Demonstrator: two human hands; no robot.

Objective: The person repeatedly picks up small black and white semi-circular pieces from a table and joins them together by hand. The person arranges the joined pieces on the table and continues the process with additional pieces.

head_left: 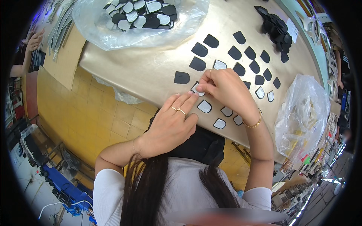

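Note:
On the gold-coloured table [139, 73], a small rounded patch with a white face and dark rim [196, 90] lies between my hands. My left hand [169, 122] has its fingers stretched out, with the fingertips pressing at the near side of this patch. From the other side my right hand [228, 90] pinches at the patch with thumb and index finger, which partly cover it. Close by are other white-faced patches, one [204, 106] just nearer to me and one [220, 64] partly behind my right hand. Several plain black patches, such as one [181, 77], are spread farther out.
A clear plastic bag [102, 34] heaped with black and white patches stands at the far left. A pile of black pieces [275, 30] lies at the far right, and another clear bag [301, 116] by the right edge. Another person's hand [36, 40] shows at far left.

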